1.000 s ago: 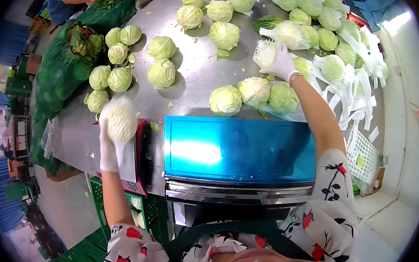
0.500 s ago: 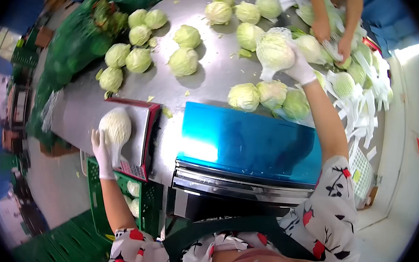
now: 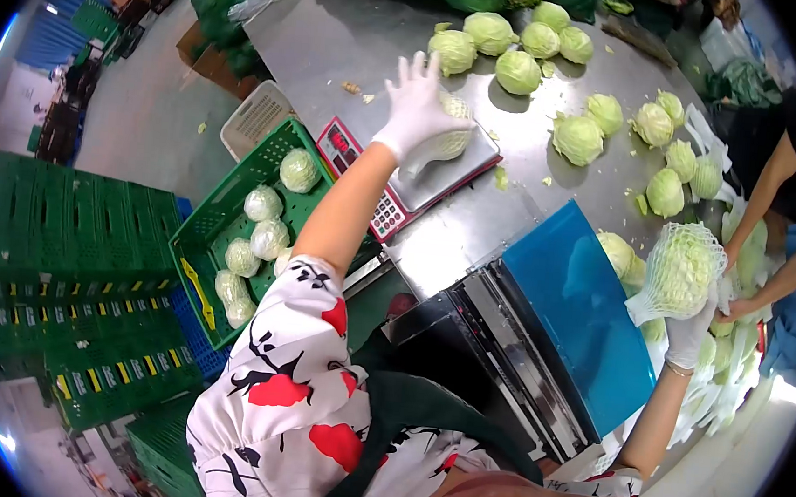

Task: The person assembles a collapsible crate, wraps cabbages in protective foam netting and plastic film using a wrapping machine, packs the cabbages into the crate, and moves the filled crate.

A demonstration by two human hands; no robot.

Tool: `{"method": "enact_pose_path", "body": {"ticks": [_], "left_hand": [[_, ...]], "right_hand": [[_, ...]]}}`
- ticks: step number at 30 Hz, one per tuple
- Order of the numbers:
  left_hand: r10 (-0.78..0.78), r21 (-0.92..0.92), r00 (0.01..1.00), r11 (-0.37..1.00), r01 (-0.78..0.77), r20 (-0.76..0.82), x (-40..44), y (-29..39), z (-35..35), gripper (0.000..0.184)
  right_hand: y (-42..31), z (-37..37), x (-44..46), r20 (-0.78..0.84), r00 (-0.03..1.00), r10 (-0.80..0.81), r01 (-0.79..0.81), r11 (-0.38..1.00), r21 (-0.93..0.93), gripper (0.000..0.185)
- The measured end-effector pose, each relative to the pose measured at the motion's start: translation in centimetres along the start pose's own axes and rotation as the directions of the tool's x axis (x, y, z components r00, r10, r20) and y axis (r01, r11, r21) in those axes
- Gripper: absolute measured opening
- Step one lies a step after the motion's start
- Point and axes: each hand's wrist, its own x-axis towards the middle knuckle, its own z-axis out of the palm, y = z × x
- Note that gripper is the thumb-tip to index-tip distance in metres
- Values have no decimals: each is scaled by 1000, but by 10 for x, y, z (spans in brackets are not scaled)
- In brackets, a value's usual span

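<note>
My gloved left hand (image 3: 413, 109) reaches out with its fingers spread, at the near side of a netted cabbage (image 3: 454, 133). That cabbage lies on the metal plate of a red-framed scale (image 3: 454, 186), partly hidden behind my hand, with the thumb overlapping it. On the right, my gloved right hand (image 3: 689, 333) grips another cabbage (image 3: 681, 269), wrapped in white netting, from below. This one is lifted beside the blue panel of a machine (image 3: 580, 310). Its netting tail hangs toward the blue panel.
A green crate (image 3: 195, 242) with several wrapped cabbages sits left of the scale. Bare cabbages (image 3: 578, 139) are spread over the metal table (image 3: 339, 48). At right, another person's hands (image 3: 739, 308) work near netted cabbages. Stacked green crates (image 3: 63, 231) stand far left.
The view has turned left, bringing the crate and scale nearer the middle. My left hand now overlaps the cabbage on the scale with spread fingers. My right hand still holds its netted cabbage.
</note>
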Motion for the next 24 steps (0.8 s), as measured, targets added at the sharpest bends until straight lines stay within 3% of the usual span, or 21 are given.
{"method": "enact_pose_path", "body": {"ticks": [2, 3, 4, 5, 7, 8, 9, 10, 11, 12, 13, 14, 15, 18, 21, 24], "left_hand": [[-29, -52, 986, 998, 38, 164, 3, -8, 7, 127], [-26, -95, 967, 994, 51, 254, 3, -14, 12, 129], [-17, -134, 939, 989, 67, 343, 0, -21, 16, 131], [-17, -149, 959, 987, 61, 284, -1, -31, 23, 125], [-3, -342, 959, 934, 104, 284, -5, -52, 20, 114], [12, -436, 959, 892, 117, 282, -8, -64, 18, 109], [-45, -624, 964, 754, 206, 263, -11, -79, 25, 97], [-102, -776, 960, 569, 271, 260, -19, -98, 38, 84], [-156, -882, 948, 352, 315, 276, -26, -113, 41, 72], [-109, -942, 936, -26, 335, 335, -40, -117, 26, 50], [-86, -891, 921, -304, 338, 379, -53, -133, 31, 47], [-61, -750, 863, -529, 398, 502, -71, -136, 20, 53], [-12, -676, 867, -632, 380, 499, -91, -128, -8, 56], [-50, -707, 896, -635, 312, 440, -130, -160, -5, 71], [-129, -664, 882, -709, 237, 452, -170, -144, -34, 69], [-39, -639, 876, -700, 320, 481, -191, -121, -49, 81]], "right_hand": [[12, 35, 8, 65, 998, -16, 19, 999, -42, 57], [21, 52, 19, 55, 995, -82, 91, 977, -192, 56], [25, 72, 27, 129, 983, -133, 185, 723, -665, 55], [35, 112, 34, 218, 966, -140, 248, 256, -935, 54], [59, 124, 59, 407, 897, -171, 333, -343, -878, 51], [79, 136, 72, 327, 925, -194, 334, 2, -943, 50], [100, 148, 84, 245, 945, -216, 309, 346, -886, 48], [128, 191, 95, 63, 998, -4, 32, 896, -443, 48], [148, 183, 125, 211, 977, 21, 114, 788, -604, 51], [165, 254, 113, 223, 973, 67, 126, 653, -747, 56], [196, 275, 125, 310, 945, -107, 319, 518, -794, 58], [219, 291, 133, 362, 927, -102, 367, 455, -812, 65], [239, 306, 139, 413, 906, -92, 414, 391, -822, 72], [315, 310, 173, 455, 885, -97, 461, 46, -886, 98], [355, 329, 177, 367, 926, -90, 308, -386, -870, 111], [330, 350, 160, 196, 980, -37, 155, -478, -865, 111]]}}
